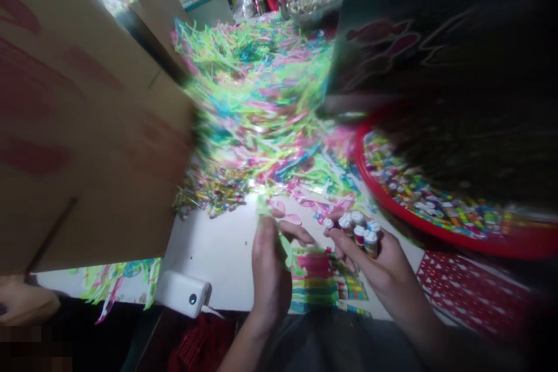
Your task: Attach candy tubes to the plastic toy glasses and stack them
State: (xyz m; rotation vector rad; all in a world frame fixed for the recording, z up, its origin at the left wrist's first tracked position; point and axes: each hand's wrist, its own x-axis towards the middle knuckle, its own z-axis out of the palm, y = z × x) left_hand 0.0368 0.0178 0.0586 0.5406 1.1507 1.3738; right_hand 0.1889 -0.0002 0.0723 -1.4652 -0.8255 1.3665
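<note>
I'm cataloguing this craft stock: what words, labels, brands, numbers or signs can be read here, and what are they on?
No word, brand or number is legible.
Dark carton: printed up-arrow and umbrella signs.
Small white-capped bottles in the right hand: labels too small to read.
Colourful packets: print too blurred to read.
White power bank: no readable text.

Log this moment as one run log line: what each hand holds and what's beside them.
left hand: green strip | right hand: white-capped bottles | beside: red tray
</note>
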